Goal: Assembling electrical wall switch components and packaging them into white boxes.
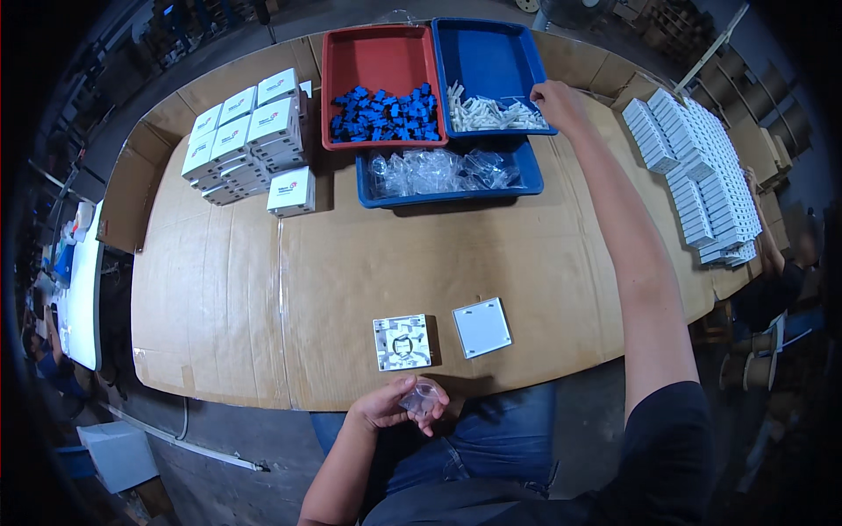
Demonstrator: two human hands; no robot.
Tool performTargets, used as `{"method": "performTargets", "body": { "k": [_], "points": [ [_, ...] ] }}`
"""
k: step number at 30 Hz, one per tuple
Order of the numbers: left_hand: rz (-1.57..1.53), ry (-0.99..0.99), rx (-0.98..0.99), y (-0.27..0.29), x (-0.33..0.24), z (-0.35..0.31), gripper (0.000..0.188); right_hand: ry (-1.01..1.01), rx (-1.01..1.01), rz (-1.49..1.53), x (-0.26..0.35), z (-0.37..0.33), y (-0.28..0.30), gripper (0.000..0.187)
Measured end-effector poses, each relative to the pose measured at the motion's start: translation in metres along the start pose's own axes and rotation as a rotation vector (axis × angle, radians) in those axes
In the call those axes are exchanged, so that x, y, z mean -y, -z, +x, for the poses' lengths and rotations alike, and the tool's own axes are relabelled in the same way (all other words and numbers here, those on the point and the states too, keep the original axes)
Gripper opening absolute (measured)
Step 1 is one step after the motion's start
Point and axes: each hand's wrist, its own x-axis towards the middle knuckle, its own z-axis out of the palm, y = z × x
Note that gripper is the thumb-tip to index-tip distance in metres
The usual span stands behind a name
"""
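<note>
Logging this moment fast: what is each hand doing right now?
Left hand: closed around a small clear plastic bag.
Right hand: reaching into the blue tray of white parts; grip cannot be told.

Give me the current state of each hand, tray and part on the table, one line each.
Left hand: grip shut on clear bag.
Right hand: reaching into upper blue tray, over white parts; grip unclear.
Red tray: holds blue parts.
Lower blue tray: holds clear bags.
White plate: flat on cardboard.
Square module: flat, beside plate.
</note>
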Motion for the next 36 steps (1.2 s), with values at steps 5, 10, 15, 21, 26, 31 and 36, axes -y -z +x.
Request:
{"method": "performTargets", "body": {
  "k": [5, 10, 15, 21, 26, 31, 36],
  "points": [
    [0.019, 0.021, -0.055, -0.006, -0.004, -0.001, 0.075, 0.142, 0.151, -0.187, -0.007, 0.014, 0.004, 0.016],
    [0.013, 0.055, -0.047, -0.008, -0.007, 0.002, 0.077, 0.229, 0.226, -0.196, -0.018, 0.012, -0.006, 0.014],
    [0.006, 0.058, -0.033, -0.006, -0.007, 0.0, 0.077, 0.227, 0.199, -0.145, -0.016, 0.013, -0.016, 0.008],
    [0.015, 0.051, -0.021, -0.004, -0.007, 0.003, 0.077, 0.233, 0.161, -0.08, -0.03, 0.015, -0.025, 0.006],
    [0.027, 0.023, -0.003, -0.006, -0.007, 0.004, 0.074, 0.101, -0.041, 0.374, -0.016, 0.003, 0.003, 0.011],
    [0.076, -0.017, -0.083, -0.001, 0.002, -0.004, 0.072, -0.058, 0.073, 1.488, 0.083, -0.065, 0.099, 0.018],
    [0.064, -0.029, -0.052, 0.004, 0.007, -0.006, 0.073, 0.059, 0.103, 1.671, 0.133, -0.131, 0.151, 0.019]
  ]
}}
